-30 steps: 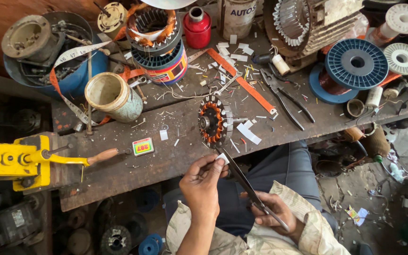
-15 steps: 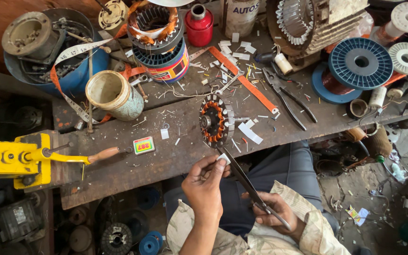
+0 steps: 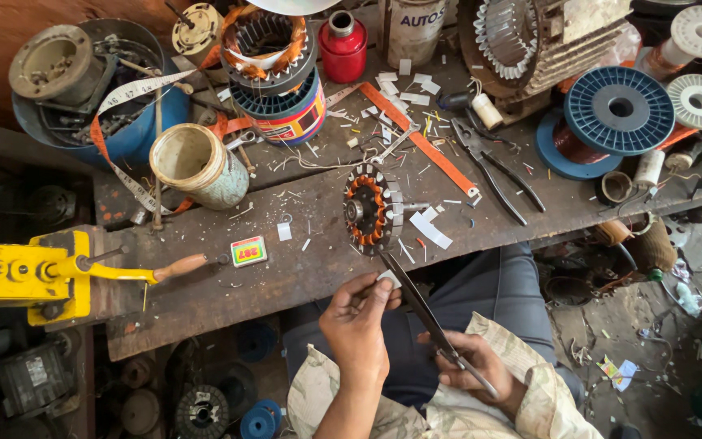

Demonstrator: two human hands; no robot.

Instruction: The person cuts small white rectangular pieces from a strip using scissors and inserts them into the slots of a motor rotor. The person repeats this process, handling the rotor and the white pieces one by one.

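- Far out to the left of either grip, a yellow hand-crank machine (image 3: pixel 22 276) sits at the counter's (image 3: pixel 205 293) edge, its wooden handle pointing toward the person, likely so it can be turned from the seat.
- The left hand (image 3: pixel 357 325) pinches a small white paper slip (image 3: pixel 388 279) between thumb and fingertips, held up just below the counter edge where the blades can meet it.
- Just above that grip, a small copper-wound stator (image 3: pixel 373 210) stands on edge on the counter, close enough to reach.
- The right hand (image 3: pixel 473 366) is clenched around the handles of long scissors (image 3: pixel 424 313), over the lap; the blades angle up-left to the slip.
- Up and right of the scissor grip lie white paper strips (image 3: pixel 431 230), black pliers (image 3: pixel 493 167) and a blue wire spool (image 3: pixel 621 110), kept clear of the cutting.
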